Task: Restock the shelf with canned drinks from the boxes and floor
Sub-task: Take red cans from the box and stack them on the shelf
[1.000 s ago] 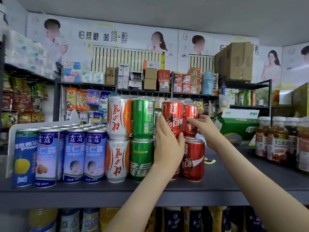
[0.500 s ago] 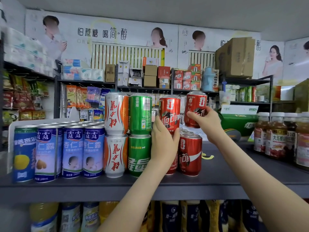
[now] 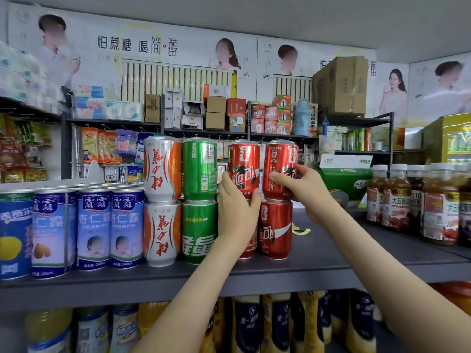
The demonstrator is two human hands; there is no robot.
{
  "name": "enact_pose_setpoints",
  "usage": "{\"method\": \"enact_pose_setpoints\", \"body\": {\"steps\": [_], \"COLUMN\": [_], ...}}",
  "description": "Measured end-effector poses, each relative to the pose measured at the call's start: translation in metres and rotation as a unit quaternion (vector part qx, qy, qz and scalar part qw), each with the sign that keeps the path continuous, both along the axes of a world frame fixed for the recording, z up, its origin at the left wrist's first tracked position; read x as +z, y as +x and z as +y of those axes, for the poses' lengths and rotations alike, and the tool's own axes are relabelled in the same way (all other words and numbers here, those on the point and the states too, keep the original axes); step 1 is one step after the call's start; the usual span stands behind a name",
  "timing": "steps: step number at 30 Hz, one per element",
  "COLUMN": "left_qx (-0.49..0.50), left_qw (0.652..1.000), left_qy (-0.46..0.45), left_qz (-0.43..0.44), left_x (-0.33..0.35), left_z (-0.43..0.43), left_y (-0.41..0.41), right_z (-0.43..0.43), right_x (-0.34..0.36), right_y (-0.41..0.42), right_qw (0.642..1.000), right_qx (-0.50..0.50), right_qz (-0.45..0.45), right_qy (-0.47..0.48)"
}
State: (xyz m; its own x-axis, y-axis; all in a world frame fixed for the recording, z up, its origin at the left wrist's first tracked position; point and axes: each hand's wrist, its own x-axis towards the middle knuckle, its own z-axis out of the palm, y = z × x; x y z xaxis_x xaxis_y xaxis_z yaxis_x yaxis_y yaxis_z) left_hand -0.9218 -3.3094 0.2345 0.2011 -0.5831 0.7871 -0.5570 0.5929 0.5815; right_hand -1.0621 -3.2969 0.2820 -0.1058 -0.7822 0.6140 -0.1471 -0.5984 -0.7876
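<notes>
The grey shelf carries the green stack, two cans high. Just right of that stack, the left hand wraps the first red column where its two cans meet, with fingers on the green-stack side and thumb on the other, steadying it. One column further right, the right hand grips the top red can round its lower half, thumb in front and fingers curled behind. The can sits upright on the lower red can. A full can is probably heavy, stiff and slick, and its rim seat is narrow, so hold it mid-body and release gently.
</notes>
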Motion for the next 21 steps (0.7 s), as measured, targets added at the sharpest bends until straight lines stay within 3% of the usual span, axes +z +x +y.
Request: {"method": "enact_pose_setpoints", "body": {"steps": [10, 21], "left_qx": [-0.009, -0.023], "left_qw": [1.000, 1.000], "left_qy": [-0.011, -0.008], "left_qz": [0.009, 0.014], "left_x": [-0.002, -0.005], "left_z": [0.001, 0.000], "left_y": [0.001, -0.001], "right_z": [-0.005, -0.005], "right_x": [-0.005, -0.013], "right_y": [0.004, 0.008], "right_qw": [0.999, 0.998], "right_qx": [0.043, -0.003], "right_qz": [0.022, 0.055], "right_qy": [0.017, 0.015]}}
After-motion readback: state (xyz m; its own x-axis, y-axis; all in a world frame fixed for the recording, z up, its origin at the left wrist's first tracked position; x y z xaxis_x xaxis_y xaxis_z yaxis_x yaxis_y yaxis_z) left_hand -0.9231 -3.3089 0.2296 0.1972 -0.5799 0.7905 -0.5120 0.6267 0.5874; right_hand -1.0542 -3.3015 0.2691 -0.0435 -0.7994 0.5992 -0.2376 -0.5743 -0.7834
